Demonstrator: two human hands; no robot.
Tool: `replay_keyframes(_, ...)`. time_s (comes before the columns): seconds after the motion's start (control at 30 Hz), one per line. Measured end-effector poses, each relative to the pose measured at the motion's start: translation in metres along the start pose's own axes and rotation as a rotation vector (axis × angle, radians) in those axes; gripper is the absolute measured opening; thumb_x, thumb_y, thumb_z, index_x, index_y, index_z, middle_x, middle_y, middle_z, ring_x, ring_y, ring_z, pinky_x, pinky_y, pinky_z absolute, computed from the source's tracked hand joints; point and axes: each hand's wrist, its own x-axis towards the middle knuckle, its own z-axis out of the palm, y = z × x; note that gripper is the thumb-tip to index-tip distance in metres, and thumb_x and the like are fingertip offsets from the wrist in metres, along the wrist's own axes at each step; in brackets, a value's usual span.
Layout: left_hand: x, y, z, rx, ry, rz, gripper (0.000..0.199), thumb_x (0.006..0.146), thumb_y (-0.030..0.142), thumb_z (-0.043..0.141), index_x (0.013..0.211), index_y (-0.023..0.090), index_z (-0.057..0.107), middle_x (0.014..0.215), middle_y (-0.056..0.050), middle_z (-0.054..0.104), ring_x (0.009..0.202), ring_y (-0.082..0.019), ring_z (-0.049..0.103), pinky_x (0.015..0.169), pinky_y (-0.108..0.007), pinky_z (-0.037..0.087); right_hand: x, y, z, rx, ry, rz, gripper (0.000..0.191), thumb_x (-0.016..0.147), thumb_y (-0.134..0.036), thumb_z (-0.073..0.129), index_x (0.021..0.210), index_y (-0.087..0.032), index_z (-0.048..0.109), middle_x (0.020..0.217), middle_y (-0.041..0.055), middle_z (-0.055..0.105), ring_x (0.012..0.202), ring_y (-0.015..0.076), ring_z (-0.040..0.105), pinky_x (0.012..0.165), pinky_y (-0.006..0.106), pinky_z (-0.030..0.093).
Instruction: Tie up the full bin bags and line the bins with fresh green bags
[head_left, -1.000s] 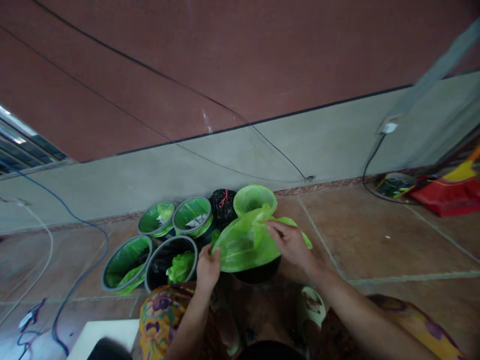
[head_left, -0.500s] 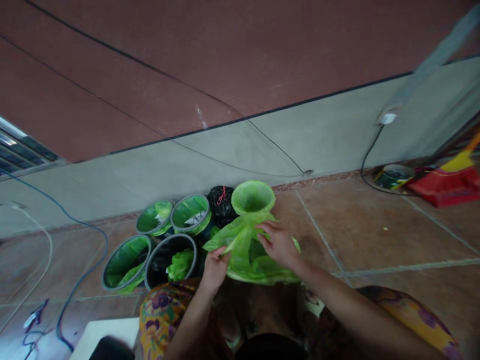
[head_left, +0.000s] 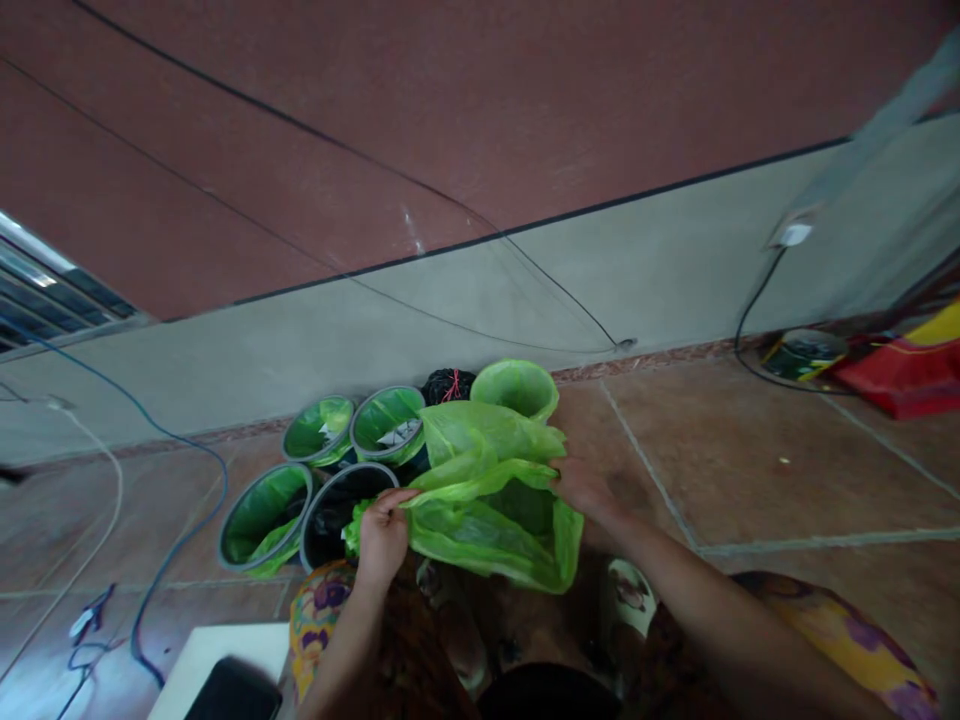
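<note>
A translucent green trash bag [head_left: 480, 540] is stretched between my two hands, its mouth spread wide above the floor in front of my feet. My left hand [head_left: 384, 535] pinches its left edge, close to the black-lined bin [head_left: 330, 520]. On the other side, my right hand [head_left: 581, 487] grips the right edge, with the fingertips partly hidden by the film. Behind the bag stands a bin lined in green [head_left: 517, 385], its lower part covered by the raised plastic. Whether another container is under the bag cannot be made out.
Several green-lined bins, including one at the front left [head_left: 262, 520], stand by the wall. A tied black bag [head_left: 448, 387] sits behind them. At lower left are a phone [head_left: 234, 690] on a white surface and a blue hose [head_left: 180, 545]. A red dustpan [head_left: 904, 375] lies right.
My hands have moved apart, the left one leftward and down. The bag, bunched before, is now pulled open, with its back edge raised. The view has shifted slightly.
</note>
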Motion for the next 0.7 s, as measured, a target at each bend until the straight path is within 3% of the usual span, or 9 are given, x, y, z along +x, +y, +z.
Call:
replay_keyframes(0.1, 0.003, -0.011, -0.010, 0.203, 0.242, -0.098, 0.039, 0.067, 0.007, 0.044, 0.088, 0.016, 0.075, 0.094, -0.007, 0.073, 0.088, -0.021, 0.067, 0.086, -0.033, 0.052, 0.004, 0.005, -0.023, 0.004, 0.132, 0.144, 0.019, 0.077, -0.021, 0.056, 0.086, -0.019, 0.072, 0.084, 0.0075, 0.072, 0.077, 0.0196, 0.065, 0.063, 0.026, 0.041)
replay_keyframes(0.2, 0.006, -0.017, -0.012, 0.332, 0.348, -0.194, 0.045, 0.070, 0.006, 0.046, 0.106, 0.015, 0.072, 0.096, -0.009, 0.073, 0.088, -0.022, 0.068, 0.086, -0.034, 0.052, 0.006, 0.012, -0.043, 0.059, 0.327, 0.201, 0.019, 0.070, -0.013, 0.054, 0.079, -0.017, 0.070, 0.075, 0.0069, 0.071, 0.071, 0.0184, 0.064, 0.059, 0.024, 0.038)
replay_keyframes(0.33, 0.013, -0.026, -0.004, 0.356, 0.351, -0.372, 0.053, 0.070, 0.008, 0.052, 0.122, 0.014, 0.064, 0.087, -0.010, 0.072, 0.077, -0.023, 0.068, 0.076, -0.035, 0.053, 0.008, 0.021, -0.046, 0.279, 0.518, 0.251, 0.020, 0.062, -0.013, 0.052, 0.074, -0.015, 0.068, 0.067, 0.0068, 0.069, 0.062, 0.0180, 0.061, 0.055, 0.024, 0.038)
replay_keyframes(0.43, 0.021, -0.036, 0.008, 0.134, 0.352, -0.636, 0.050, 0.068, 0.007, 0.052, 0.116, 0.012, 0.065, 0.070, -0.006, 0.068, 0.059, -0.019, 0.064, 0.059, -0.029, 0.052, 0.010, 0.022, -0.037, 0.580, 0.608, 0.300, 0.019, 0.061, -0.022, 0.053, 0.070, -0.015, 0.067, 0.059, 0.0046, 0.066, 0.055, 0.0169, 0.057, 0.049, 0.024, 0.038)
replay_keyframes(0.5, 0.026, -0.041, 0.015, -0.031, 0.392, -0.744, 0.045, 0.070, 0.007, 0.051, 0.112, 0.012, 0.065, 0.063, -0.003, 0.064, 0.051, -0.015, 0.060, 0.051, -0.026, 0.049, 0.012, 0.019, -0.031, 0.778, 0.660, 0.322, 0.023, 0.059, -0.027, 0.053, 0.072, -0.014, 0.067, 0.059, 0.0037, 0.065, 0.051, 0.0151, 0.054, 0.044, 0.023, 0.037)
replay_keyframes(0.6, 0.033, -0.043, 0.021, -0.085, 0.377, -0.802, 0.034, 0.074, 0.010, 0.052, 0.106, 0.014, 0.065, 0.059, 0.000, 0.060, 0.051, -0.014, 0.060, 0.049, -0.023, 0.047, 0.014, 0.014, -0.028, 1.059, 0.687, 0.358, 0.030, 0.056, -0.028, 0.052, 0.079, -0.014, 0.066, 0.065, 0.0042, 0.066, 0.048, 0.0135, 0.052, 0.042, 0.023, 0.038)
replay_keyframes(0.7, 0.032, -0.036, 0.020, 0.179, 0.300, -0.726, 0.029, 0.076, 0.014, 0.054, 0.103, 0.013, 0.063, 0.065, -0.003, 0.064, 0.061, -0.018, 0.066, 0.055, -0.026, 0.051, 0.011, 0.007, -0.030, 1.125, 0.711, 0.280, 0.033, 0.057, -0.026, 0.051, 0.085, -0.014, 0.065, 0.076, 0.0069, 0.069, 0.060, 0.0167, 0.061, 0.054, 0.027, 0.049)
